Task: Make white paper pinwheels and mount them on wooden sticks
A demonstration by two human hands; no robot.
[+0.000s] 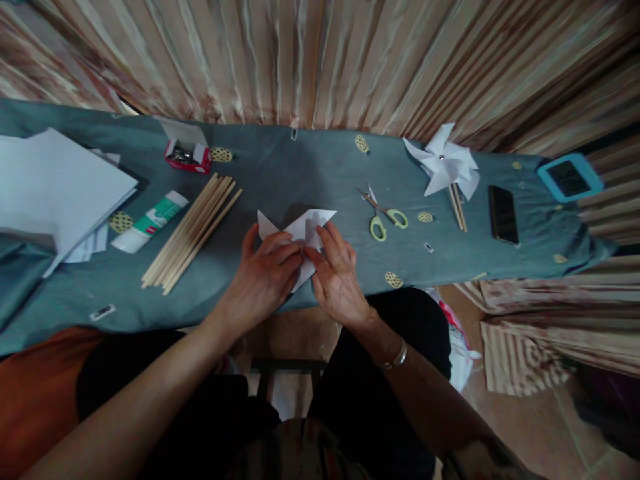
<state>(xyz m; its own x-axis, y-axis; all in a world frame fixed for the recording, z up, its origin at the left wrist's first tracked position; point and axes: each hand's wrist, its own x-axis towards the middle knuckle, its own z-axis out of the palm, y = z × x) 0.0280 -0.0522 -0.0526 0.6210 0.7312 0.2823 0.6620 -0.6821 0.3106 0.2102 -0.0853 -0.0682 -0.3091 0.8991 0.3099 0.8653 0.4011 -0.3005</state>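
A white paper pinwheel (pixel 319 218) with folded, pointed blades lies near the table's front edge, between my two hands. My left hand (pixel 270 270) has its fingers bent over the paper's left side and centre, pressing on it. From the right, my right hand (pixel 337 270) grips the paper, thumb near the centre and fingers on the right blade. The pinwheel's middle is partly hidden under my fingertips. Scissors (pixel 381 213) with green handles lie open to the right. Left of my hands is a bundle of wooden sticks (pixel 193 230).
A glue tube (pixel 150 221), an open red box of metal pins (pixel 188 155) and white paper sheets (pixel 65 187) are on the left. On the right are a finished pinwheel (pixel 443 160) on sticks, a phone (pixel 504 215) and a blue-framed device (pixel 570 177). Curtains (pixel 300 60) hang behind.
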